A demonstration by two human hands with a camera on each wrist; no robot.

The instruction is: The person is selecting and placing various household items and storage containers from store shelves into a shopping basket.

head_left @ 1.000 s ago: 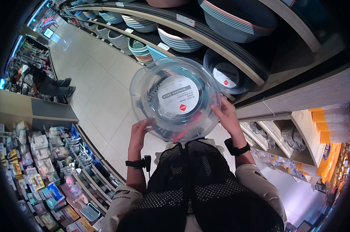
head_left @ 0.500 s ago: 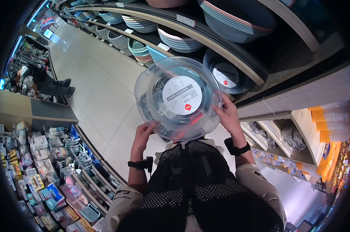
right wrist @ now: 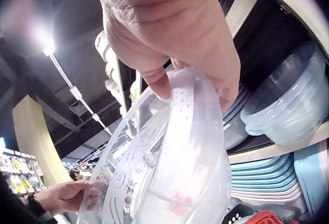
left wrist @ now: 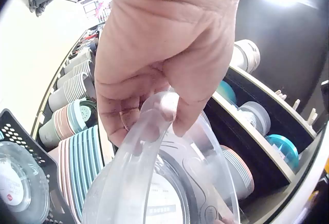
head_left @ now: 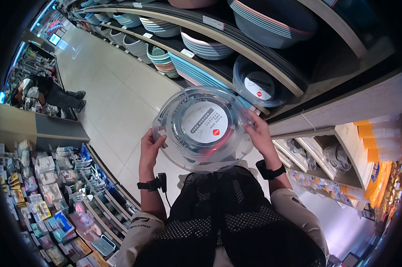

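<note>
A clear plastic basin (head_left: 174, 153) with a round white label (head_left: 204, 123) is held in front of the body between both hands. My left hand (head_left: 150, 147) grips its rim on the left, thumb over the edge. On the opposite side my right hand (head_left: 259, 133) pinches the rim. The left wrist view shows the left hand's (left wrist: 164, 44) thumb and fingers on either side of the basin's wall (left wrist: 123, 177). In the right wrist view, the right hand (right wrist: 175, 33) has the rim between thumb and fingers.
Stacked basins (head_left: 205, 46) fill the shelves ahead; another clear basin (head_left: 259, 84) sits on the lower shelf. A dark perforated basket (left wrist: 43, 167) is below, with clear plastic ware beside its wall. Packaged goods (head_left: 54, 191) line the left. A person (head_left: 50, 95) is across the aisle.
The basin has come lower and nearer the body, and its label has turned a little. My left hand has moved outward along the rim to the left; the right hand stays at the right side.
</note>
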